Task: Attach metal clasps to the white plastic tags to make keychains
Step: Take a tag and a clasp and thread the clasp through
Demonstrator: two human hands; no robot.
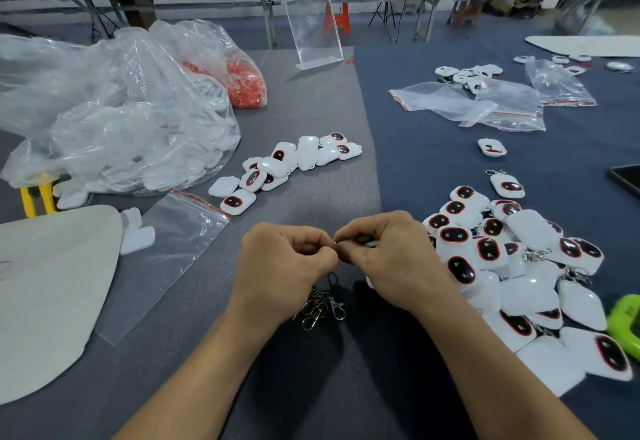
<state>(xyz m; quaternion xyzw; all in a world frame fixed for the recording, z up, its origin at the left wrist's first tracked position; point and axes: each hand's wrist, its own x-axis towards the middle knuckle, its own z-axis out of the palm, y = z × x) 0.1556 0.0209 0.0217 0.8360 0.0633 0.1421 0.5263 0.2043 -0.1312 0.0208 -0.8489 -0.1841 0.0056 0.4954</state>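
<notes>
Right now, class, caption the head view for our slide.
Left hand and right hand pinch a small metal piece over loose clasps, white tags piled alongside.

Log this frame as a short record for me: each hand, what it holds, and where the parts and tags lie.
left hand: pinches small metal part
right hand: pinches the same part; rest of its hold hidden
loose clasps: heap on mat, beneath the hands
large tag pile: right of right hand, clasps showing among tags
small tag pile: ahead, beside plastic bag
</notes>
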